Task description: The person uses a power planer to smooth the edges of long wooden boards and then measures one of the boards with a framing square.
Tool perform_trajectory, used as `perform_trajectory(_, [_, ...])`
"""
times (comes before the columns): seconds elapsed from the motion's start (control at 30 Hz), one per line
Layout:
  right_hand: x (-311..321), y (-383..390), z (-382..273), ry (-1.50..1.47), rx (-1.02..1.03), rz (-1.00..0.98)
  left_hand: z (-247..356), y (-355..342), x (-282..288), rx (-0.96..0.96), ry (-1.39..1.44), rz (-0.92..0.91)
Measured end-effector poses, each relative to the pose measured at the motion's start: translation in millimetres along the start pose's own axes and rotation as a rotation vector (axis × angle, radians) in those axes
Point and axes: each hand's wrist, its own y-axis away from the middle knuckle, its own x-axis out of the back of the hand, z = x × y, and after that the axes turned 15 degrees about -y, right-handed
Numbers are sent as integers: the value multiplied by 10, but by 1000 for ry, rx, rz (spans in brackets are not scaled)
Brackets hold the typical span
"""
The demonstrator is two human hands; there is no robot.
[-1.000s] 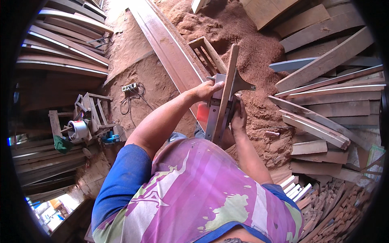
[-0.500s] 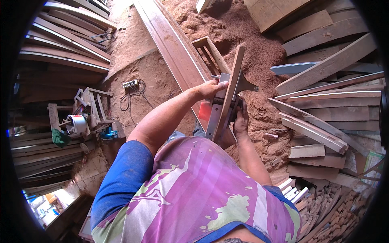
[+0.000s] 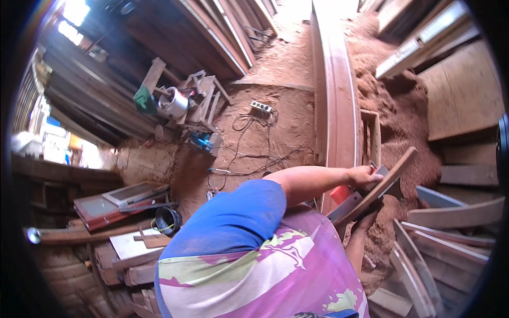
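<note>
My left hand (image 3: pixel 365 176) grips the upper part of a metal tool (image 3: pixel 344 205) with a red piece (image 3: pixel 340 194), at the right of the middle. A narrow wooden strip (image 3: pixel 395 169) lies along the tool, slanting up to the right. Beneath them my right hand (image 3: pixel 368 218) is closed round the tool's far side, partly hidden and blurred. Behind the tool a long reddish plank (image 3: pixel 339 85) runs away from me, beside an open wooden frame (image 3: pixel 375 132).
Sawdust (image 3: pixel 392 100) covers the floor at the right, among stacked boards (image 3: pixel 461 85). At the left are a power strip (image 3: pixel 261 106) with tangled cords, a rough wooden stool (image 3: pixel 207 100) with a white bucket (image 3: pixel 174 103), a blue power tool (image 3: pixel 201 140) and old framed panels (image 3: pixel 106 206).
The view has swung to the left, so plank, hands and tool now appear farther right and more of the left side shows. Both hands still hold the tool.
</note>
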Motion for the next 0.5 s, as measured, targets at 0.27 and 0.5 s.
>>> perform_trajectory(0.27, [42, -166, 150, 163, 7, -143, 35, 301, 186, 151, -27, 91])
perform_trajectory(0.5, [-162, -87, 116, 39, 65, -38, -1010, 508, 478, -139, 155, 451])
